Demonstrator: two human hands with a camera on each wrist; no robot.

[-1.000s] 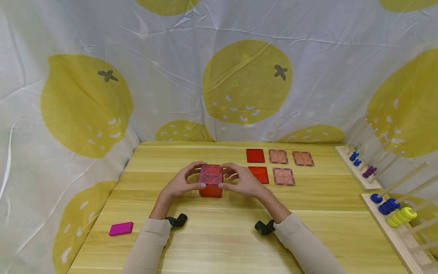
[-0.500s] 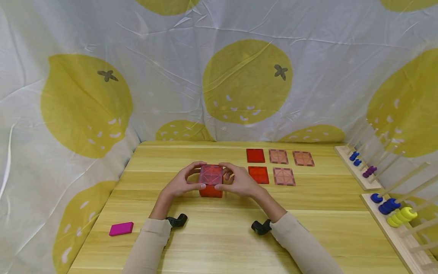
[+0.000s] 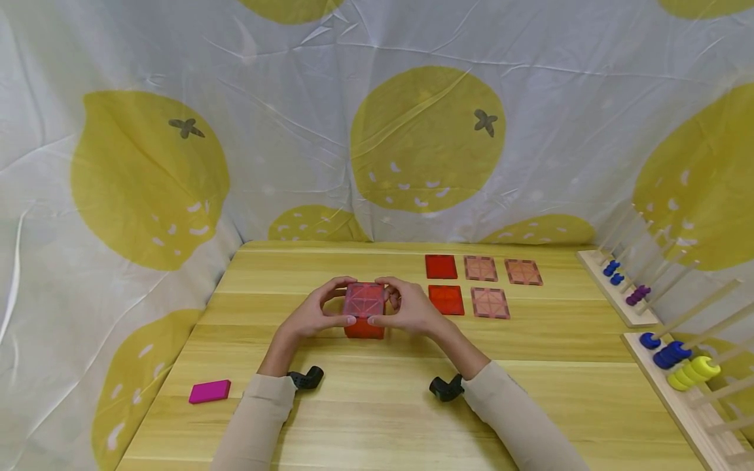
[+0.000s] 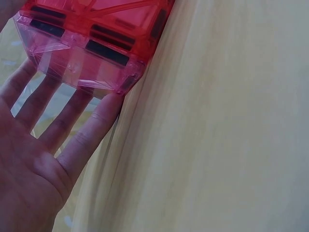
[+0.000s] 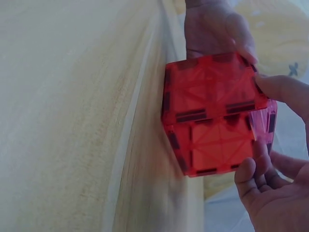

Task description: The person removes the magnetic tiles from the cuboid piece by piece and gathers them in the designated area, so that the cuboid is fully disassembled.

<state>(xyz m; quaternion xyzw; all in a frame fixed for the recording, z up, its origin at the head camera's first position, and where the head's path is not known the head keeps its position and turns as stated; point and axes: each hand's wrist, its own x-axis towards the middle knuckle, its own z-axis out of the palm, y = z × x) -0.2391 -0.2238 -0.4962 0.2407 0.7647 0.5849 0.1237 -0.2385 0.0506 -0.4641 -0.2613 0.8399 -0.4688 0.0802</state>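
Observation:
A small cube of magnetic tiles (image 3: 364,329) stands on the table in the head view, its walls red and a pink see-through tile (image 3: 363,301) on top. At its left side my left hand (image 3: 315,311) grips the upper part, thumb at the front edge and fingers at the back. From the right, my right hand (image 3: 414,309) holds the same top in like manner, its index finger along the back edge. The right wrist view shows two red faces (image 5: 212,89) of the cube and my right thumb at its upper edge; other right fingers curl beside it.
Behind and right lie flat square tiles, including a red tile (image 3: 441,267) and a pink tile (image 3: 490,303). A magenta block (image 3: 209,392) lies at the left. Wooden peg racks (image 3: 677,392) with colored beads line the right edge. A lemon-print cloth (image 3: 283,144) hangs behind the table.
My right hand has shifted a little to the left, and its thumb has slid inward along the cube's front top edge. My left hand and the cube stay nearly still.

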